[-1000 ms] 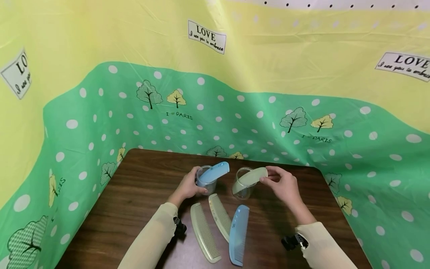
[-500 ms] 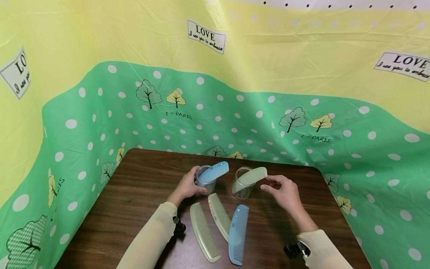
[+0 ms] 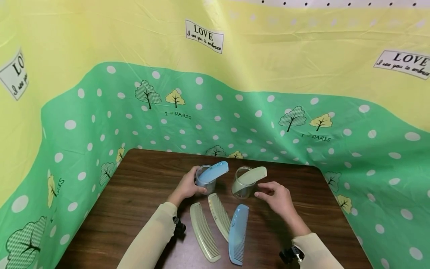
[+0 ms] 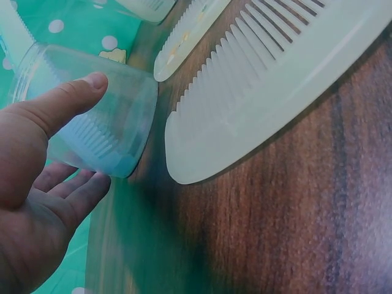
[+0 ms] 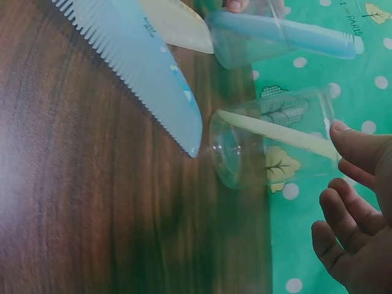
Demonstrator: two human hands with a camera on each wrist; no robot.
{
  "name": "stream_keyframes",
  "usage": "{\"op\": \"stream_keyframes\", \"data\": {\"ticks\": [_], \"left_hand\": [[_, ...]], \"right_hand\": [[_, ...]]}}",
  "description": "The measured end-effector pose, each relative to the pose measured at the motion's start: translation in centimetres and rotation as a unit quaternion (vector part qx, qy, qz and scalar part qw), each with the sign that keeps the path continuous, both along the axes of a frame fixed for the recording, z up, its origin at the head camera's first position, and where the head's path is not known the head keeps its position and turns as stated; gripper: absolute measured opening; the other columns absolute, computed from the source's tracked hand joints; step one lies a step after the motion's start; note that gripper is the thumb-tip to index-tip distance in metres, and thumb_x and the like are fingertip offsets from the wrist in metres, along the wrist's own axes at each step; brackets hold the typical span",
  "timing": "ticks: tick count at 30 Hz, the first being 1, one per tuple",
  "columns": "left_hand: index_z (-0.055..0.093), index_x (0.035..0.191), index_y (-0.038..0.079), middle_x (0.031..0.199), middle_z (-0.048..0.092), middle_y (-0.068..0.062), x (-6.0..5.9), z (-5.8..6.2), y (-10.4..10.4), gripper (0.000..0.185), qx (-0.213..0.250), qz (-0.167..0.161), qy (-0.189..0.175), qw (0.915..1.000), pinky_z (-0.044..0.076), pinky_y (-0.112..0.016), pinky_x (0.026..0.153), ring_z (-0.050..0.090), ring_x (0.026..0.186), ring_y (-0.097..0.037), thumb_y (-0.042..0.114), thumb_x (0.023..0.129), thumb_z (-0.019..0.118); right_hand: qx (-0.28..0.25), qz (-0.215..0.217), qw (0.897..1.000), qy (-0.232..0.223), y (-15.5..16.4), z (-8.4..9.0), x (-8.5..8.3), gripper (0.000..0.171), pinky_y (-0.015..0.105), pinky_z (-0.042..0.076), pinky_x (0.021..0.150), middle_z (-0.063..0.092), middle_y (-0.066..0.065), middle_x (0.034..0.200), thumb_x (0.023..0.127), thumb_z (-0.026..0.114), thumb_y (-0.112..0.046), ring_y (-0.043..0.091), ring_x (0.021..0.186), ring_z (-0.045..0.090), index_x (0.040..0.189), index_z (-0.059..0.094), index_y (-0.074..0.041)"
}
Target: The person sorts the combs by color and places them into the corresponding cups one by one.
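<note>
Clear plastic in your grasp: your left hand (image 3: 186,186) grips the left cup (image 3: 205,180) holding a blue comb (image 3: 214,171). Your right hand (image 3: 276,197), fingers loose and empty, hovers just beside the right cup (image 3: 242,184) holding a cream comb (image 3: 251,176) on the table (image 3: 141,186).

Table (image 3: 141,186) dark brown woodgrain. 2 clear cups (image 3: 205,179); left holds blue comb (image 3: 214,171), right cream comb (image 3: 250,176). Loose on table: 2 cream combs (image 3: 204,231), perhaps faintly greenish, 1 blue comb (image 3: 238,233). Backdrop (image 3: 235,119) green with white dots, yellow above. Sleeves (image 3: 151,239) beige.
</note>
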State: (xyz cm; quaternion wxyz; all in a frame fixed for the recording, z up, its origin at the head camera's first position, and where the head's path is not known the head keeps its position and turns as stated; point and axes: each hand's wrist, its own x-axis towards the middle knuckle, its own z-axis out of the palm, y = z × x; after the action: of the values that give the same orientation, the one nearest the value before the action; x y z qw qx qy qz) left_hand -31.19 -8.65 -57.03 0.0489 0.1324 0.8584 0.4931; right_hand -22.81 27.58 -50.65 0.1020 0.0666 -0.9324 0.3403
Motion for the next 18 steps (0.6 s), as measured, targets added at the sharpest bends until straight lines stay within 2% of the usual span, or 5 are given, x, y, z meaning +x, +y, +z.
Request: {"op": "stream_keyframes", "data": {"ticks": [7,18], "left_hand": [[0.039,0.153,0.010,0.147,0.054,-0.017,0.1,0.0,0.0,0.097,-0.002,0.001,-0.002,1.0000,0.052,-0.051,0.099,0.057,0.130,-0.036,0.018,0.074,0.095],[0.038,0.154,0.009,0.149,0.052,-0.017,0.1,-0.1,0.0,0.099,0.008,-0.001,-0.005,1.0000,0.052,-0.050,0.099,0.056,0.132,-0.036,0.016,0.074,0.095]], "right_hand": [[-0.014,0.003,1.000,-0.026,-0.3,-1.3,0.0,0.035,0.027,0.054,0.071,0.074,0.011,0.113,0.082,0.088,-0.024,0.028,0.092,0.071,0.113,0.079,-0.011],[-0.020,0.016,0.997,-0.077,-1.1,-3.0,0.1,0.037,0.028,0.053,0.069,0.075,0.010,0.111,0.082,0.088,-0.024,0.020,0.090,0.069,0.115,0.079,-0.008]]}}
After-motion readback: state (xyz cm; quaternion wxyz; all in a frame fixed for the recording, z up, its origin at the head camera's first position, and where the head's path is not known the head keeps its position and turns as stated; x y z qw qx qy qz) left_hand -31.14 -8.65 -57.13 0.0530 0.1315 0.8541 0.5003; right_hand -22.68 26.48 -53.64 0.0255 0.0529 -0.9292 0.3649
